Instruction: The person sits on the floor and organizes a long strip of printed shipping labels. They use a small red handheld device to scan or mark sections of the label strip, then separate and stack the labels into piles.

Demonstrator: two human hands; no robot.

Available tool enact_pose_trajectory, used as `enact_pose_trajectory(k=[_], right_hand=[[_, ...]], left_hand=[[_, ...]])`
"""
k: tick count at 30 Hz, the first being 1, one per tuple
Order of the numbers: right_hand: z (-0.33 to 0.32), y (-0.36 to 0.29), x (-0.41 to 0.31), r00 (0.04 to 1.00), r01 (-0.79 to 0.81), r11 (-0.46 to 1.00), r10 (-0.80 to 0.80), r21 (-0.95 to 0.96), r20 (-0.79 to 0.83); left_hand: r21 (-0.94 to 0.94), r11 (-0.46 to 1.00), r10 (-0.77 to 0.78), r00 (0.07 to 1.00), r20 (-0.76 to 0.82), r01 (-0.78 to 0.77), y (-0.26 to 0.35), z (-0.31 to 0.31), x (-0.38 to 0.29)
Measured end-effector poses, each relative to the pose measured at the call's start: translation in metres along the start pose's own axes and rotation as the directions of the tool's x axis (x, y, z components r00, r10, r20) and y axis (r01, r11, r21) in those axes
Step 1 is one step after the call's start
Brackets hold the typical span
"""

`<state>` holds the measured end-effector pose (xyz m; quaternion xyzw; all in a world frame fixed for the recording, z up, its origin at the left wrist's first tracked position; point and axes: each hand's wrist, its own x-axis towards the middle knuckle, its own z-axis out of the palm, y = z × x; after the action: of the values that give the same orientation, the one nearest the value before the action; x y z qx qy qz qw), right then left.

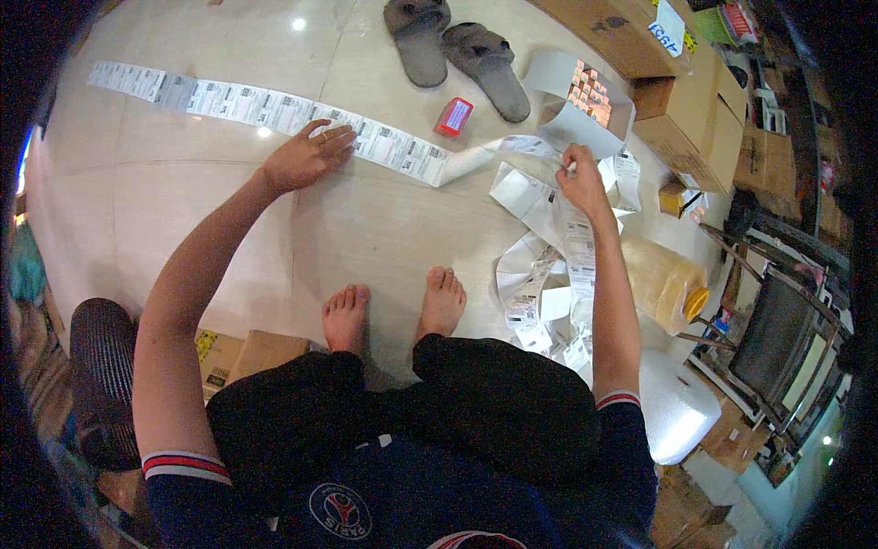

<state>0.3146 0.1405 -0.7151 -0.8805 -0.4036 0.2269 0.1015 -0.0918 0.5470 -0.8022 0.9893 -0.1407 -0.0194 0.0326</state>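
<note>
A long strip of printed shipping labels (236,101) lies across the tiled floor, running from the far left toward the right. My left hand (312,156) rests on it palm down, fingers spread over the paper. Right of there the strip twists and lifts from the floor up to my right hand (583,182), whose thumb and fingers pinch it. Below that hand, a loose tangled pile of more labels (525,274) folds over itself, partly hidden by my right forearm.
A red-and-white small box (453,117) sits beyond the strip, near grey slippers (483,68). An open white box (621,113) holds small orange packets. Cardboard boxes (693,123), a roll of clear yellowish tape or film (655,278) and a bubble-wrap roll (675,405) line the right side.
</note>
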Motion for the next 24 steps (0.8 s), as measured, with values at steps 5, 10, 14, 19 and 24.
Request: enact_pose_trajectory(k=[5,10,14,19,24], right_hand=[[-0.016,-0.032,-0.047,1.000,0.011,0.909,-0.001,0.416,-0.022],[-0.065,-0.048,-0.084,0.922,-0.220,0.556,-0.148,0.801,0.357],[-0.076,-0.066,-0.093,0.869,-0.254,0.712,-0.129,0.655,0.478],[-0.059,-0.115,-0.123,0.844,0.076,0.974,0.050,-0.211,0.534],[-0.021,-0.132,-0.153,0.965,0.261,0.645,-0.172,-0.718,0.196]], left_hand=[[-0.031,0.999,-0.026,0.999,0.023,0.027,-0.001,0.001,-0.012],[0.023,1.000,0.010,1.000,-0.024,-0.010,-0.010,0.005,-0.020],[-0.012,1.000,-0.021,0.999,0.049,0.022,-0.019,0.004,-0.026],[0.023,1.000,-0.001,0.998,0.069,-0.001,-0.029,-0.002,-0.039],[0.021,0.999,-0.048,0.985,0.167,0.045,-0.048,-0.014,-0.066]])
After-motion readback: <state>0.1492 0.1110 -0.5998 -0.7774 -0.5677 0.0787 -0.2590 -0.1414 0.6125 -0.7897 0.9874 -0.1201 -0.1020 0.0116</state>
